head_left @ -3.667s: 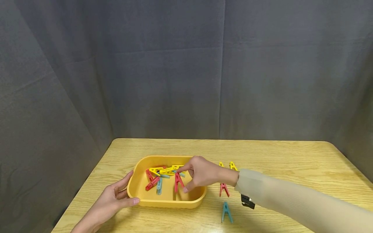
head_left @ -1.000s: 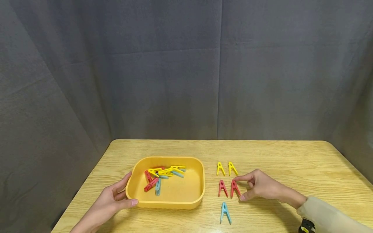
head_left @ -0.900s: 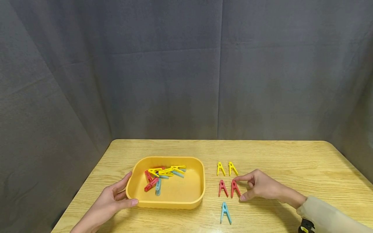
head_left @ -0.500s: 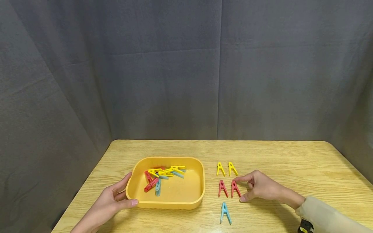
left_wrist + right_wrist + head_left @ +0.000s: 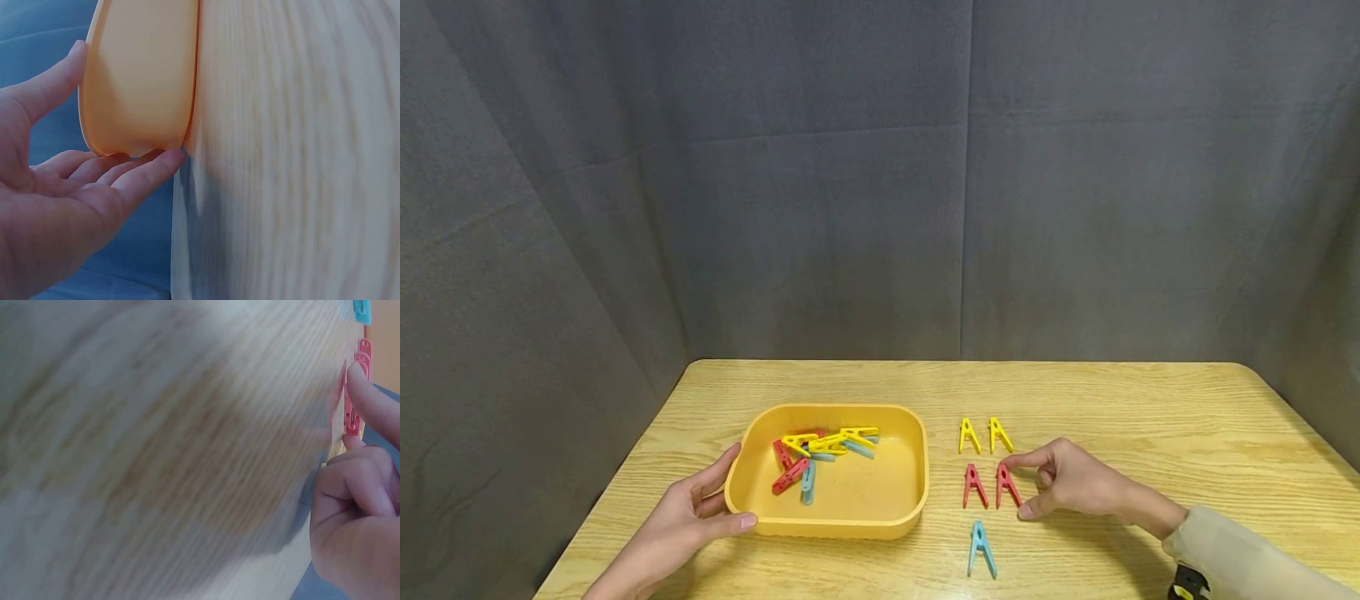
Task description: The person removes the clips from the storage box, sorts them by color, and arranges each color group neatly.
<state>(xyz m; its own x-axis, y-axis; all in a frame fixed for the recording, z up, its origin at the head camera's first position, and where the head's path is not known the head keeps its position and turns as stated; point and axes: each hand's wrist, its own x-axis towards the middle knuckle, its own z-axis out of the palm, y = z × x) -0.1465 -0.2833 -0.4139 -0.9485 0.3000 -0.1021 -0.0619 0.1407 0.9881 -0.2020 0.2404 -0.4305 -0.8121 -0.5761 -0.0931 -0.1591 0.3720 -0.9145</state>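
A yellow plastic tub [image 5: 835, 528] sits on the table, with red, yellow and blue clothespins jumbled at its left and back. My left hand [image 5: 688, 517] holds the tub's left end, thumb at the front corner and fingers along the end wall; in the left wrist view the hand [image 5: 81, 181] supports that end. Right of the tub, my right hand [image 5: 1071, 482] pinches a red clothespin [image 5: 1006, 483] between index finger and thumb, its other fingers curled in. The clothespin [image 5: 352, 415] shows edge-on in the right wrist view. Another red clothespin [image 5: 973, 485] stands just left of it.
Two yellow clothespins [image 5: 967, 435] form a row behind the red ones. One blue clothespin [image 5: 980, 548] lies in front, nearer the table's front edge. The wooden table [image 5: 1150, 417] ends at grey curtains [image 5: 820, 208] at the back and sides.
Since the earliest frame, my right hand has carried a red clothespin out of the tub to the right, beside the other red one. Over the last second both hands stay nearly still.
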